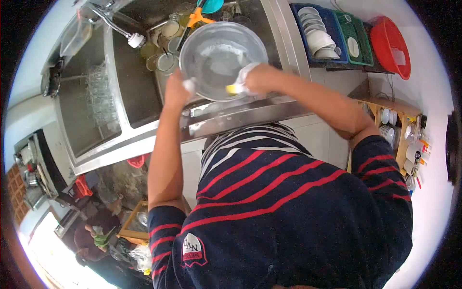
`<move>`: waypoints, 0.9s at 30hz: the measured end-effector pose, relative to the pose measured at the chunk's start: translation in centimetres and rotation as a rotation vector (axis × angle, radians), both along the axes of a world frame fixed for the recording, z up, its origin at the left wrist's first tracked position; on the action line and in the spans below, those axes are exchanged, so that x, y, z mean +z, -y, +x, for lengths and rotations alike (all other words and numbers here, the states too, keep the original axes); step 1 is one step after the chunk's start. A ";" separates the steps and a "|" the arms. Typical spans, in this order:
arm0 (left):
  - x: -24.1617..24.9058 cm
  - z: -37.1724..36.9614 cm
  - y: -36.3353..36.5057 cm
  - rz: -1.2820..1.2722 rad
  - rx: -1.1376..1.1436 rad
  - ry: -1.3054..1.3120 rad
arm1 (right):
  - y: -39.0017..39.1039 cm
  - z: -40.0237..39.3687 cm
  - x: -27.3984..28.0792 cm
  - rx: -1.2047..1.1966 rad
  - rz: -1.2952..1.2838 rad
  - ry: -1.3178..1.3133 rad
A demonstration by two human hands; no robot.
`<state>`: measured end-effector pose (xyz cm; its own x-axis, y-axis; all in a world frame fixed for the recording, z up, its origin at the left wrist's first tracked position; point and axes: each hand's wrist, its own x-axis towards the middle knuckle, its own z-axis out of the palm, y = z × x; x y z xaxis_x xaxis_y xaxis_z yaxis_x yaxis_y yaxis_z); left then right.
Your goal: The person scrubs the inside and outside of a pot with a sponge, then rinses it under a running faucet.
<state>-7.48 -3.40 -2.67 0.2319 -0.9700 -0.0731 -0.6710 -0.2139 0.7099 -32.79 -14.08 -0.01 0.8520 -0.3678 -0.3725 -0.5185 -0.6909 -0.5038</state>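
A large round metal bowl is tilted over the front edge of the sink, its inside facing me and wet with suds. My left hand is closed on the bowl's near left rim, with white foam at the fingers. At the near right side of the bowl, my right hand grips a yellow sponge against the inner wall. White foam covers part of the right fingers, and both hands are slightly blurred.
Several glasses stand in the sink beneath a tap. An orange-handled tool leans behind the bowl. To the right are a blue rack of white bowls, a green basket and a red basin. A person is at lower left.
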 end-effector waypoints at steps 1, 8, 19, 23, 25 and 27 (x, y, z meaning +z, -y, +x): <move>1.3 0.3 0.5 0.109 -0.019 0.074 | 1.1 -0.5 0.6 0.088 -0.104 -0.204; 1.7 -4.1 0.6 0.040 0.137 0.026 | -2.4 1.9 -1.0 -0.044 -0.016 0.003; 1.2 -4.0 0.2 -0.089 0.147 -0.080 | 2.0 -2.5 -0.6 0.230 -0.472 0.004; 1.3 -4.0 -0.2 0.020 0.233 -0.226 | 0.2 2.6 -3.7 0.114 0.087 -0.159; 1.3 -3.9 0.7 0.042 0.204 -0.248 | -1.4 5.8 -6.7 -0.138 0.209 -0.017; 1.4 -3.5 0.5 0.058 0.199 -0.304 | -2.1 9.3 -7.7 -0.483 0.337 0.203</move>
